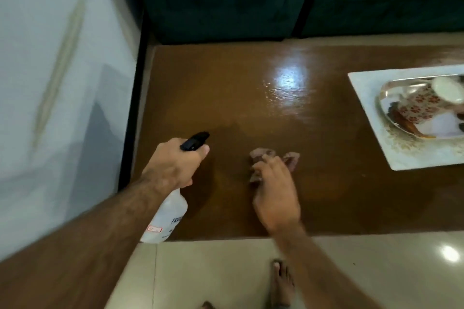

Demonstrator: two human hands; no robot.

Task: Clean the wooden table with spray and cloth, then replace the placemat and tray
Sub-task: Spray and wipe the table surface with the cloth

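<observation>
The brown wooden table (251, 113) fills the middle of the head view, glossy with a bright reflection near its centre. My left hand (175, 162) grips the neck of a clear spray bottle (165, 218) with a black nozzle, held over the table's left front part and pointing away from me. My right hand (275, 192) presses down on a crumpled brownish cloth (262, 155) on the table near the front. A white placemat (371, 98) lies at the right edge, bearing a silver tray (391, 90) with a floral cup lying on its side.
A white wall runs along the left. Dark green upholstered seats (226, 0) stand behind the table. Pale floor tiles (226, 273) lie in front, where my bare feet show.
</observation>
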